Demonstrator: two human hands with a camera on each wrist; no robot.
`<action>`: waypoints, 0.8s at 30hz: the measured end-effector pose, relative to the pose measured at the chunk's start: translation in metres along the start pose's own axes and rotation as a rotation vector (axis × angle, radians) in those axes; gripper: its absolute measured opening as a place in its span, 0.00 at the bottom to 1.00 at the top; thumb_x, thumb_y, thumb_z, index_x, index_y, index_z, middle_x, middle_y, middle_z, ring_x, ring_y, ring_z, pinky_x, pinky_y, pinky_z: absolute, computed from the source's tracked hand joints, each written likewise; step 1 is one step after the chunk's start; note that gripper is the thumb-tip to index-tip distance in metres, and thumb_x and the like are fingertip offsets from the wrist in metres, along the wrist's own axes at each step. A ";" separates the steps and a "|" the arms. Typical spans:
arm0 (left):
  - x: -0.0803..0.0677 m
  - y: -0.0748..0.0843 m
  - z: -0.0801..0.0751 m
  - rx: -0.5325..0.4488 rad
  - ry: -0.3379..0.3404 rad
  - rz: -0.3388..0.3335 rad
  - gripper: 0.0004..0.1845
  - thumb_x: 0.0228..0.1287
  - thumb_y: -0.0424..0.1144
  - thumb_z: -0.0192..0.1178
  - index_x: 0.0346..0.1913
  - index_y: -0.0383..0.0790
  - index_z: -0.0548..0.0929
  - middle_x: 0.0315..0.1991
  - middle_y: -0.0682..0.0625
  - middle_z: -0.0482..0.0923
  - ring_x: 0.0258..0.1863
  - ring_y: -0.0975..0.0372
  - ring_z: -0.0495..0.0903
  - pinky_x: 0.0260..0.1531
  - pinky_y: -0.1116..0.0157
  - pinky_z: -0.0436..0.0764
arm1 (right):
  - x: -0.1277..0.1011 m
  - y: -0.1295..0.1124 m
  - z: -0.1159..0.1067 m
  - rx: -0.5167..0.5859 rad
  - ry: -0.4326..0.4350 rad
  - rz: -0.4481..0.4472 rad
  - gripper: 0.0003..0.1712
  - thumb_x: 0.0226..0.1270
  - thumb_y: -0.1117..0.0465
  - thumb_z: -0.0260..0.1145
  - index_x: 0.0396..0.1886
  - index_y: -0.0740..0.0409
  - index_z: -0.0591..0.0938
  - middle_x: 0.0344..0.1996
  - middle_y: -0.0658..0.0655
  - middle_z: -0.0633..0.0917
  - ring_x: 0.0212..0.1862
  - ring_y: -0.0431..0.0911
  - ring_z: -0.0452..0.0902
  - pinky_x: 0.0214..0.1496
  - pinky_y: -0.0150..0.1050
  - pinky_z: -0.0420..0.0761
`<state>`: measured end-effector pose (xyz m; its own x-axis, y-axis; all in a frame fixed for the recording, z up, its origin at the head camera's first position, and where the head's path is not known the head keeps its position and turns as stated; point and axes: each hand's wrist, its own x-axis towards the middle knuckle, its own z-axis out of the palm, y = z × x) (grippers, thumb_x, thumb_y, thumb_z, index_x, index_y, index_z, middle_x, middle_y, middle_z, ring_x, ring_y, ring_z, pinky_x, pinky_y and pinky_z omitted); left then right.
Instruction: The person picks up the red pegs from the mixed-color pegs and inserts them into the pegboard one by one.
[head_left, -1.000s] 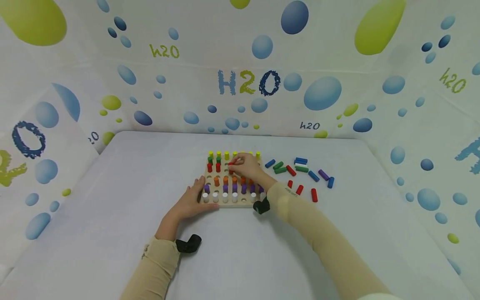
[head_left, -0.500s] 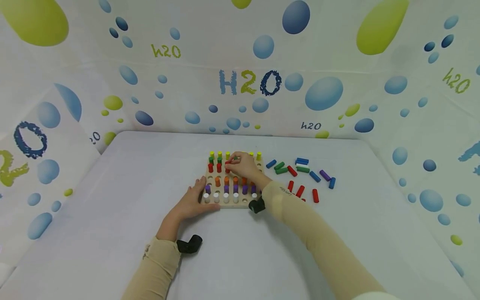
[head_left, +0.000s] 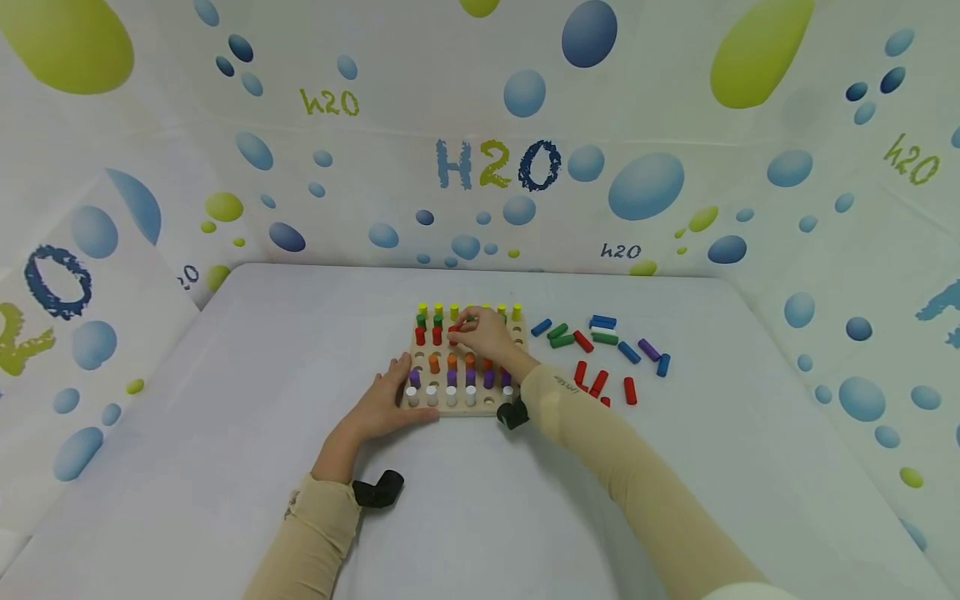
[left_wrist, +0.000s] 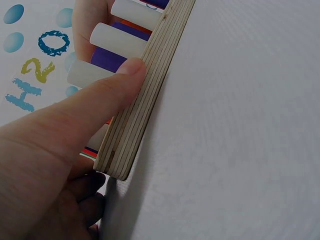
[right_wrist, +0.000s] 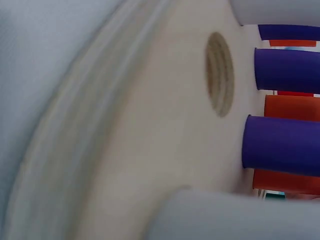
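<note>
A wooden pegboard (head_left: 459, 411) stands on the table with rows of coloured pegs upright in it. Between the thumb and fingers of my right hand (head_left: 487, 336) a red peg (head_left: 453, 330) is pinched, low over the board beside two standing red pegs (head_left: 428, 336). My left hand (head_left: 381, 402) holds the board's near left corner. In the left wrist view its thumb (left_wrist: 131, 75) presses the layered front edge, close to the white pegs (left_wrist: 117, 40). The right wrist view shows a vacant hole (right_wrist: 220, 75) and purple pegs (right_wrist: 287, 145), but not the right hand.
Loose pegs lie to the right of the board: red pegs (head_left: 629, 391), green pegs (head_left: 562, 341), blue pegs (head_left: 628, 352) and a purple peg (head_left: 648, 349). A printed curtain (head_left: 375, 183) rises behind the white table (head_left: 225, 400).
My right hand, with the red peg, has shifted slightly left to line up beside the two standing red pegs. The left hand keeps its place at the board's corner.
</note>
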<state>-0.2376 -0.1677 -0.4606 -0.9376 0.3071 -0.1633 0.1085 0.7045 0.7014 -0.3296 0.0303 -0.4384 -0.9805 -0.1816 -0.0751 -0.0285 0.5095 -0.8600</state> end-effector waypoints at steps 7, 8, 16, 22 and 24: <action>0.000 -0.001 0.000 -0.002 0.000 -0.004 0.61 0.45 0.62 0.66 0.72 0.37 0.41 0.71 0.38 0.37 0.69 0.44 0.35 0.65 0.45 0.40 | -0.001 0.001 0.001 -0.044 0.000 -0.034 0.10 0.56 0.59 0.69 0.35 0.57 0.79 0.35 0.55 0.86 0.38 0.45 0.81 0.30 0.30 0.76; 0.000 -0.001 0.000 -0.001 0.000 -0.004 0.61 0.45 0.62 0.66 0.72 0.37 0.41 0.71 0.38 0.37 0.69 0.44 0.35 0.65 0.45 0.40 | -0.001 0.001 0.001 -0.046 -0.002 -0.041 0.10 0.56 0.59 0.69 0.35 0.57 0.79 0.35 0.55 0.86 0.38 0.45 0.81 0.29 0.30 0.76; -0.001 0.000 -0.001 -0.001 -0.006 -0.010 0.60 0.45 0.61 0.66 0.72 0.38 0.41 0.71 0.38 0.37 0.69 0.44 0.35 0.64 0.44 0.40 | -0.005 -0.001 0.000 -0.049 -0.017 -0.058 0.10 0.56 0.59 0.69 0.35 0.57 0.79 0.35 0.55 0.85 0.37 0.45 0.81 0.33 0.32 0.78; -0.001 0.000 0.000 0.000 -0.006 -0.004 0.60 0.46 0.61 0.66 0.72 0.37 0.41 0.71 0.37 0.37 0.69 0.43 0.35 0.64 0.44 0.40 | -0.005 0.001 -0.002 -0.032 0.002 -0.054 0.15 0.54 0.58 0.70 0.41 0.57 0.82 0.38 0.55 0.85 0.42 0.45 0.80 0.44 0.37 0.79; -0.001 0.001 0.000 -0.001 -0.006 -0.004 0.60 0.46 0.61 0.66 0.72 0.37 0.41 0.71 0.37 0.37 0.69 0.43 0.35 0.64 0.44 0.40 | -0.006 0.002 -0.004 -0.018 0.006 -0.061 0.17 0.54 0.58 0.70 0.44 0.58 0.82 0.40 0.55 0.85 0.43 0.45 0.80 0.46 0.37 0.79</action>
<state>-0.2371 -0.1675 -0.4597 -0.9362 0.3075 -0.1704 0.1041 0.7053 0.7012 -0.3248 0.0352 -0.4377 -0.9779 -0.2082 -0.0200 -0.0917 0.5127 -0.8537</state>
